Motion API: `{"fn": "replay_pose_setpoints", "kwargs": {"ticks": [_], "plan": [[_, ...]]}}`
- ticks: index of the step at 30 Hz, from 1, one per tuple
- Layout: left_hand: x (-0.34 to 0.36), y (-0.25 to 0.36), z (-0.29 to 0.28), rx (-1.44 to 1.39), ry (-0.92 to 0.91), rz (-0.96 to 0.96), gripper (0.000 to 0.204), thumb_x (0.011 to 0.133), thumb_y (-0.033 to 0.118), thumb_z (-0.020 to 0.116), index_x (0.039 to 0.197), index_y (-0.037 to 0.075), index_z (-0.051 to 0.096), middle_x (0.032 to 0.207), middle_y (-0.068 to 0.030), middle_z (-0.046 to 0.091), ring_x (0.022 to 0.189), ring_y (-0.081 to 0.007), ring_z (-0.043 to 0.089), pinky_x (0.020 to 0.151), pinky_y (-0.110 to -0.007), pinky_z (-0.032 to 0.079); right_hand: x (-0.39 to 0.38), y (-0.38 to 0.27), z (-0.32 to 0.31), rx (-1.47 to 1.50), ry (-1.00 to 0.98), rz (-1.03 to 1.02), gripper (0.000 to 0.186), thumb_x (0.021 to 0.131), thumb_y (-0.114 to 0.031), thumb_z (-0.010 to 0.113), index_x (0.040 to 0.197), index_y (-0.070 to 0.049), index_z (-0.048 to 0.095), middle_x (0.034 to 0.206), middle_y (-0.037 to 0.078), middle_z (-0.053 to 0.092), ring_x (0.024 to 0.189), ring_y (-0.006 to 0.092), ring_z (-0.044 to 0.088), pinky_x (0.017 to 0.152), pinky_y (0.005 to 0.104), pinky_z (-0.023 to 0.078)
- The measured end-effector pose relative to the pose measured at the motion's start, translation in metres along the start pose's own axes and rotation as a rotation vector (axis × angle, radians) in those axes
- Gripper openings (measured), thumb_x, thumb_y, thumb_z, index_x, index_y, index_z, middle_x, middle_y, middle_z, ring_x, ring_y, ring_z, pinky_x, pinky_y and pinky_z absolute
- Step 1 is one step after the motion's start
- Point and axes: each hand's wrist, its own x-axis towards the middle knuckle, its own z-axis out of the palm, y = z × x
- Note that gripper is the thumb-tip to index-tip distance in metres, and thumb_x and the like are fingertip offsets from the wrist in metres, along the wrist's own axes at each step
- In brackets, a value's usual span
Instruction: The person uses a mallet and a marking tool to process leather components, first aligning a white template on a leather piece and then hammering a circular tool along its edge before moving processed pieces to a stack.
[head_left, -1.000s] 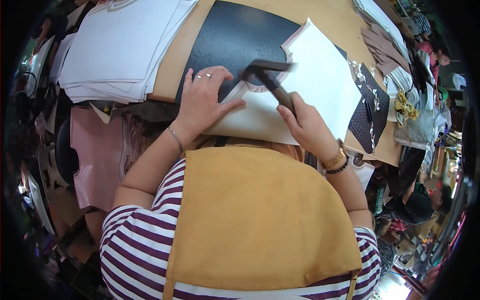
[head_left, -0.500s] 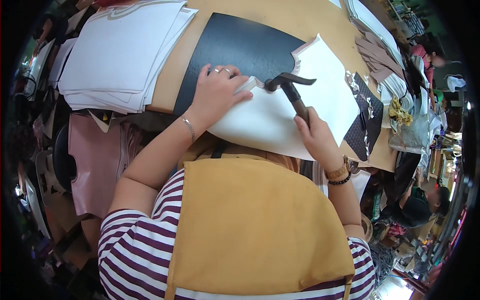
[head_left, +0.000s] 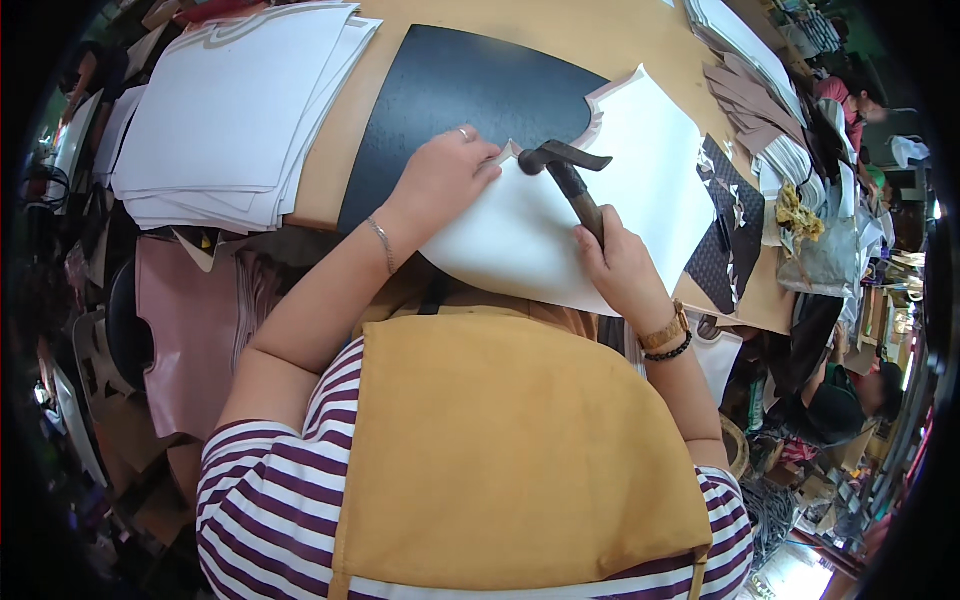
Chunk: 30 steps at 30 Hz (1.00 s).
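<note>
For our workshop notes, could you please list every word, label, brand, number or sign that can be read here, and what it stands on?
No text can be read.
Hammer, white sheet and black board: no lettering visible.
Stack of white sheets: brownish curved lines on top, no readable words.
Background clutter at right: too small and blurred to read.

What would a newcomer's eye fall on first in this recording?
Probably the mustard-yellow cloth apron first, filling the lower middle. Above it, the right hand grips a dark metal hammer over a large, white, shaped sheet, whose edge the left hand touches. A flat black board lies partly under the sheet, at upper centre.
</note>
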Motion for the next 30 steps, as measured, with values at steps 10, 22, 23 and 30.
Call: {"fn": "replay_pose_setpoints", "kwargs": {"ticks": [10,22,23,30], "plan": [[-0.016,0.007,0.008,0.315,0.06,0.172,0.037,0.089,0.006,0.058,0.126,0.006,0.064,0.106,-0.0123,0.058,0.096,-0.0301,0.059,0.082,-0.039,0.055,0.032,-0.013,-0.001,0.04,0.057,-0.13,0.028,0.101,-0.027,0.056,0.101,0.0,0.049,0.071,0.022,0.059,0.067,0.0421,0.06,0.061,0.0457,0.046],[-0.018,0.009,-0.005,0.08,-0.001,0.044,0.033,0.089,0.008,0.059,0.122,0.006,0.066,0.109,-0.0155,0.06,0.096,-0.0347,0.061,0.083,-0.043,0.053,0.033,-0.015,-0.003,0.211,0.161,-0.175,0.026,0.102,-0.025,0.055,0.102,0.0,0.048,0.07,0.018,0.057,0.062,0.0322,0.058,0.061,0.0409,0.046],[-0.018,0.008,-0.006,0.04,0.01,0.037,0.032,0.089,0.007,0.06,0.12,0.005,0.066,0.108,-0.0159,0.06,0.095,-0.0351,0.061,0.083,-0.043,0.053,0.03,-0.015,-0.003,0.224,0.119,-0.125,0.026,0.102,-0.025,0.055,0.104,0.0,0.047,0.07,0.019,0.058,0.062,0.0336,0.058,0.062,0.041,0.046],[-0.027,0.005,-0.009,0.08,0.044,0.034,0.025,0.087,0.006,0.064,0.111,0.003,0.07,0.101,-0.0154,0.063,0.091,-0.0341,0.064,0.083,-0.04,0.053,0.028,-0.018,-0.002,0.158,0.102,-0.103,0.028,0.101,-0.027,0.056,0.101,0.001,0.05,0.071,0.022,0.059,0.064,0.0372,0.06,0.062,0.0425,0.047]]}}
